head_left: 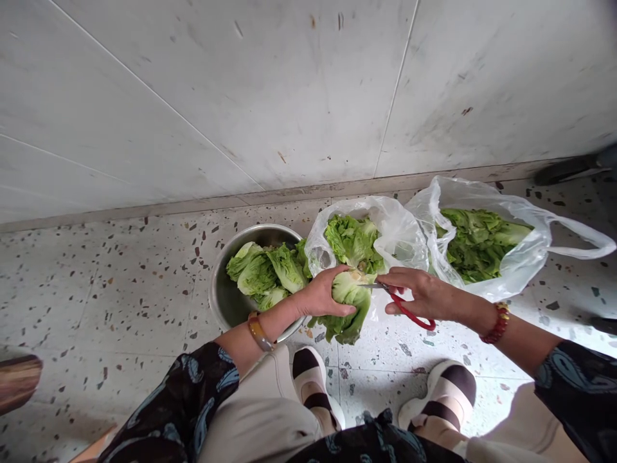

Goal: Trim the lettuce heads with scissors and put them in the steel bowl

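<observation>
My left hand [329, 294] is wrapped round a head of lettuce [348, 307], its pale stem end facing up and its leaves hanging down. In my right hand [415, 292] is a pair of scissors [407, 311] with red handles. The metal blades lie against the lettuce near its stem end; whether they are spread or closed I cannot tell. Just left of my hands, a round metal basin [222, 302] holds several lettuce heads [265, 273]. Behind my hands, a clear plastic bag [398, 225] has leafy lettuce [354, 238] in it.
A second plastic bag [540, 244], with greens [482, 241] inside, lies at the right. A white wall [289, 90] rises behind the speckled floor [135, 289]. My shoes [446, 392] are close below my hands. A brown wooden object [19, 382] is at the left edge.
</observation>
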The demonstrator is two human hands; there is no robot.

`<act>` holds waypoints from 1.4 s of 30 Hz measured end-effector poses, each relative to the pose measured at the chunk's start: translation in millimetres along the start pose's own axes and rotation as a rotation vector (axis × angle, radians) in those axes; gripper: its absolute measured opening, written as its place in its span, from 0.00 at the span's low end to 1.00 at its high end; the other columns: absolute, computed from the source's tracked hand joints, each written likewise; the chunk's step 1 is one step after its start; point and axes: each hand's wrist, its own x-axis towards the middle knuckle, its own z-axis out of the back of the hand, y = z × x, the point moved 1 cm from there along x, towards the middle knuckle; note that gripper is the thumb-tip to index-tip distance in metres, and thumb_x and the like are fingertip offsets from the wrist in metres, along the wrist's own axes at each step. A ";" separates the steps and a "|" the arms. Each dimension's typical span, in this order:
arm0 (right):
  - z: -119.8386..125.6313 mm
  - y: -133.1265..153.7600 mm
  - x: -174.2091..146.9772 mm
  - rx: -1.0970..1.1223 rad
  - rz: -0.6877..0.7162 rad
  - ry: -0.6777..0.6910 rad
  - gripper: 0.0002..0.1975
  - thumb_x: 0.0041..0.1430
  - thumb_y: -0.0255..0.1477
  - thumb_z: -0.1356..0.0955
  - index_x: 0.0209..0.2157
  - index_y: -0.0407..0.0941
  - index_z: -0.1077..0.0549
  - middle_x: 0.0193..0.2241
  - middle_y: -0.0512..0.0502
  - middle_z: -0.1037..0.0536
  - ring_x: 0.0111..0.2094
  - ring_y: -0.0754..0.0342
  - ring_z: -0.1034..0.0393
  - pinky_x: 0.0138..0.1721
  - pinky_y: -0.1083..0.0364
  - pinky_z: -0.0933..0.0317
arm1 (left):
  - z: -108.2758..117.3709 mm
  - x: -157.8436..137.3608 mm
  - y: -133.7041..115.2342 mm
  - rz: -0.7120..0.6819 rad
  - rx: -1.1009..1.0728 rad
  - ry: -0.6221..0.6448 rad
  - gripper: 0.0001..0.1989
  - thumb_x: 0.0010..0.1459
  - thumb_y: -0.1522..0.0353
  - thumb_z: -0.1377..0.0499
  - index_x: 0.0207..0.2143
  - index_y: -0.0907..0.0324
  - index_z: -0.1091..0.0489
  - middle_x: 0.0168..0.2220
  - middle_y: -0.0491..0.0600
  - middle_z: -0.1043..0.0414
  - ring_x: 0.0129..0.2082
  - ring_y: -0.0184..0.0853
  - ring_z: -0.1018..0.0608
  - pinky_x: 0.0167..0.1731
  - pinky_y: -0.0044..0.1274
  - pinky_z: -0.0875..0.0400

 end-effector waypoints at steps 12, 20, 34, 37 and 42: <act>1.8 1.1 -5.3 0.026 -0.086 0.016 0.30 0.67 0.54 0.32 0.52 0.43 0.18 0.27 0.49 0.27 0.27 0.56 0.35 0.32 0.56 0.39 | 4.3 7.8 -7.4 -0.045 -0.033 0.104 0.35 0.40 0.63 0.27 0.53 0.58 0.26 0.49 0.53 0.21 0.49 0.48 0.21 0.54 0.36 0.27; 4.4 -2.8 -12.0 -0.069 -0.160 0.046 0.32 0.66 0.53 0.31 0.59 0.44 0.22 0.33 0.45 0.21 0.33 0.52 0.28 0.38 0.54 0.33 | 5.8 9.2 -2.2 0.001 0.011 0.108 0.38 0.38 0.62 0.26 0.55 0.58 0.29 0.51 0.54 0.22 0.51 0.49 0.22 0.56 0.38 0.29; -0.5 17.2 3.7 -0.126 -0.135 0.098 0.33 0.61 0.49 0.25 0.62 0.46 0.24 0.42 0.39 0.21 0.43 0.45 0.25 0.47 0.48 0.31 | -7.8 12.0 -10.7 -0.022 0.051 0.148 0.36 0.38 0.65 0.27 0.53 0.60 0.28 0.49 0.52 0.23 0.49 0.47 0.22 0.55 0.35 0.28; -4.4 13.1 0.6 -0.147 -0.135 0.052 0.29 0.64 0.47 0.27 0.59 0.44 0.22 0.38 0.41 0.21 0.37 0.49 0.26 0.41 0.52 0.32 | -5.8 12.4 -11.2 -0.019 0.042 0.138 0.35 0.38 0.66 0.27 0.52 0.60 0.28 0.48 0.52 0.22 0.49 0.46 0.22 0.54 0.35 0.28; -7.5 7.5 -4.1 -0.168 -0.120 0.025 0.24 0.69 0.47 0.30 0.55 0.43 0.20 0.28 0.48 0.24 0.28 0.54 0.31 0.34 0.55 0.38 | -5.8 14.6 -10.8 -0.040 0.032 0.145 0.31 0.41 0.65 0.28 0.50 0.61 0.26 0.46 0.51 0.22 0.46 0.44 0.21 0.51 0.33 0.26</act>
